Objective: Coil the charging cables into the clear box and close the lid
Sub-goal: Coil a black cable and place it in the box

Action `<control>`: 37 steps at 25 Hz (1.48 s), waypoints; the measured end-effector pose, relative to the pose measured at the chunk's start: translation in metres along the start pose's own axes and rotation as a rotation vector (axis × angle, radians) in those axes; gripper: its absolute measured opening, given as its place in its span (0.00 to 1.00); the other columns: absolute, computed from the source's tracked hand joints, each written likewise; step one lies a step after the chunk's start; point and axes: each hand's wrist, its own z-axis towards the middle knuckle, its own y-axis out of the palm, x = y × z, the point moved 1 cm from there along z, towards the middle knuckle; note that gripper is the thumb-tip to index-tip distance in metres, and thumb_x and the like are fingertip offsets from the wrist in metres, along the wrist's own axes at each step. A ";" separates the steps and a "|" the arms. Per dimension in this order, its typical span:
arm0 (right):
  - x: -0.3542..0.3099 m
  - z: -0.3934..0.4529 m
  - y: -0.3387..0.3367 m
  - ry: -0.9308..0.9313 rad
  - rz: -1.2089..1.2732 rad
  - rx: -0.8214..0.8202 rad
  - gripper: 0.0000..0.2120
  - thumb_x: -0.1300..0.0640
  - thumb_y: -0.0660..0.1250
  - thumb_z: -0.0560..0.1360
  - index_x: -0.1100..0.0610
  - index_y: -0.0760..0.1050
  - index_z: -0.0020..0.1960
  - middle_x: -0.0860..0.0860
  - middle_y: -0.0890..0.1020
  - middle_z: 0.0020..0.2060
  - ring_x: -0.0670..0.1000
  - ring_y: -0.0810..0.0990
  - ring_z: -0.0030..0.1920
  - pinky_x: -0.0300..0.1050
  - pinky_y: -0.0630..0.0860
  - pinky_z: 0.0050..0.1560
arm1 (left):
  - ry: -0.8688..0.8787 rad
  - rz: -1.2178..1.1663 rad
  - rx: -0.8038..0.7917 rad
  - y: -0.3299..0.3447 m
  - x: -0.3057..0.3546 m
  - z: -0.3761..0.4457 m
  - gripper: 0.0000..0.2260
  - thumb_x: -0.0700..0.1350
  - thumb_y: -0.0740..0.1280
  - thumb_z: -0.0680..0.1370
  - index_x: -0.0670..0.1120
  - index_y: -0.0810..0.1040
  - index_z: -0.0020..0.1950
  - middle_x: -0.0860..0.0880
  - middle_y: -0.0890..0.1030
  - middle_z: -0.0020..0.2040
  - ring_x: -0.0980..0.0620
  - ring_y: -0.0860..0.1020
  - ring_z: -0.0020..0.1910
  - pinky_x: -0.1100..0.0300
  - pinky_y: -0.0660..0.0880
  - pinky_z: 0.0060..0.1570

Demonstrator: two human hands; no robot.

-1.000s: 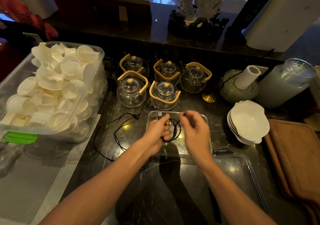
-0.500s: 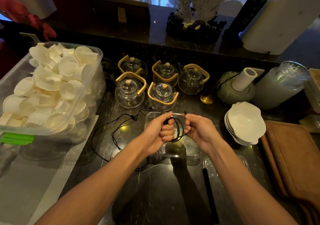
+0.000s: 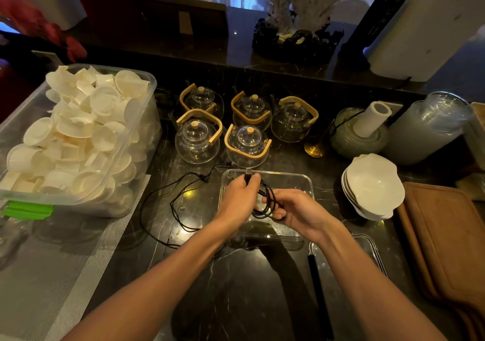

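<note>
A small clear box (image 3: 296, 180) stands on the dark marble counter in front of the teapots. Above it my left hand (image 3: 240, 200) pinches a black charging cable coil (image 3: 267, 201), with the plug end sticking up past my fingers. My right hand (image 3: 296, 210) grips the coil's right side from below. A second black cable (image 3: 170, 204) lies in loose loops on the counter left of the box. The clear lid (image 3: 367, 246) lies flat to the box's near right, partly under my right forearm.
Several glass teapots (image 3: 246, 143) with wooden handles stand just behind the box. A big plastic tub of white cups (image 3: 76, 135) sits left. Stacked white bowls (image 3: 372, 185) and a wooden board (image 3: 446, 238) lie right. A black stick (image 3: 319, 293) lies near the lid.
My hands have come together and lowered a little over the box, and the coil hangs lower between them. The right hand now holds the coil from beneath.
</note>
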 end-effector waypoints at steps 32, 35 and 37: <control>-0.025 -0.019 0.018 -0.560 -0.012 0.470 0.07 0.60 0.66 0.82 0.58 0.83 0.53 0.55 0.84 0.38 0.52 0.84 0.41 0.46 0.84 0.47 | -0.075 -0.252 -0.275 -0.008 -0.001 0.010 0.13 0.51 0.59 0.84 0.47 0.72 0.42 0.56 0.65 0.28 0.57 0.65 0.28 0.64 0.65 0.33; -0.027 -0.012 0.009 -0.328 0.147 0.425 0.07 0.61 0.65 0.82 0.62 0.80 0.56 0.51 0.78 0.34 0.47 0.79 0.35 0.41 0.78 0.38 | -0.124 -0.375 -0.337 -0.008 0.009 0.005 0.13 0.50 0.58 0.85 0.45 0.73 0.44 0.53 0.64 0.29 0.56 0.64 0.28 0.63 0.64 0.33; -0.025 -0.006 0.003 -0.175 0.124 0.412 0.06 0.62 0.64 0.82 0.60 0.78 0.48 0.51 0.76 0.33 0.47 0.76 0.32 0.39 0.74 0.33 | -0.164 -0.416 -0.379 -0.004 0.014 0.004 0.14 0.49 0.55 0.84 0.44 0.72 0.44 0.50 0.63 0.33 0.55 0.62 0.29 0.63 0.62 0.31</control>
